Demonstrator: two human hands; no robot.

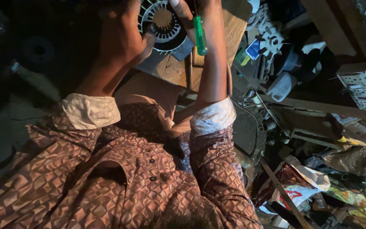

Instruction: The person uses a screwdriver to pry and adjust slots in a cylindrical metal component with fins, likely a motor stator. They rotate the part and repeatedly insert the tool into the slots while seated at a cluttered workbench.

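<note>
A round slotted metal motor core sits at the top centre on a wooden block. My left hand grips its left rim, thumb pressed on the edge. My right hand is on the core's right side and holds a green-handled screwdriver, handle pointing down toward me. The tip is hidden behind the hand. Both forearms come up from rolled-up cuffs of a brown patterned shirt.
To the right lies clutter: a white plastic fan wheel, a white jug-like part, loose wires, a white power strip, wooden slats and crumpled wrappers. The left side is dark.
</note>
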